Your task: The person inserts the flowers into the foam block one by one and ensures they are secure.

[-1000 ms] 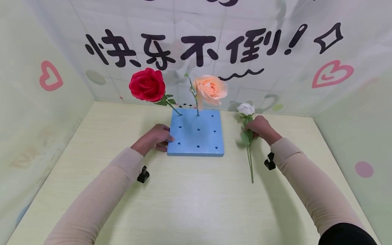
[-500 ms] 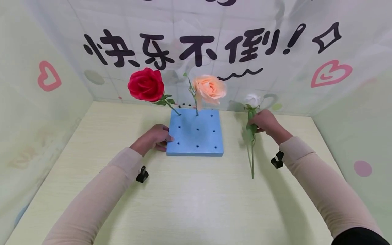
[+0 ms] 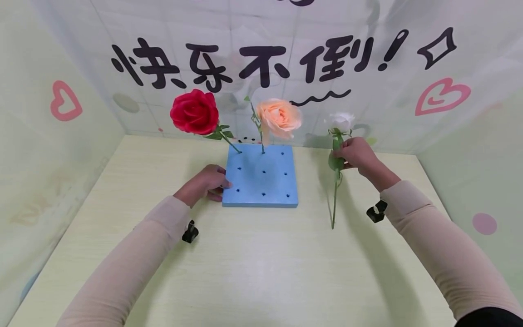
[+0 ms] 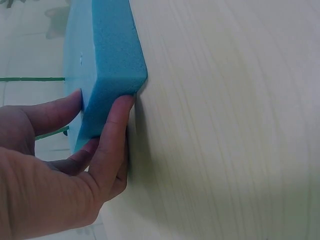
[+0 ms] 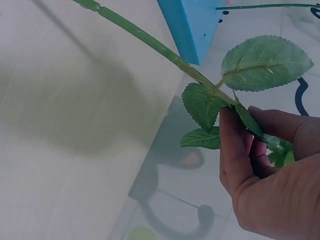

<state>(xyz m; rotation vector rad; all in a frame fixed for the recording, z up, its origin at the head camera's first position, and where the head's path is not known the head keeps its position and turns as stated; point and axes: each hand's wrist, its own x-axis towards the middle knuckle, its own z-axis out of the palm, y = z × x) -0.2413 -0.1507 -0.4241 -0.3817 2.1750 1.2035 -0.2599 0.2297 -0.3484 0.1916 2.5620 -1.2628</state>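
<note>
A blue foam block (image 3: pixel 261 181) with rows of small holes lies on the table. My left hand (image 3: pixel 210 182) grips its left edge, thumb on the top face and fingers against the side, as the left wrist view shows on the foam (image 4: pixel 112 45). A red rose (image 3: pixel 194 111) and a peach rose (image 3: pixel 279 118) stand in the back holes, the red one leaning left. To the right of the block, my right hand (image 3: pixel 358 156) pinches a white rose (image 3: pixel 342 121) by its leafy stem (image 5: pixel 145 37), bloom up. Its lower stem hangs downward, angled slightly left.
The pale wooden table (image 3: pixel 253 263) spreads in front of the block. Behind stands a white printed backdrop (image 3: pixel 261 27) with black characters, close to the blooms. Printed side walls (image 3: pixel 482 159) border the table left and right.
My right hand has raised the white rose up and slightly right, its stem now more upright and clear of its shadow. The left hand and the block have stayed in place.
</note>
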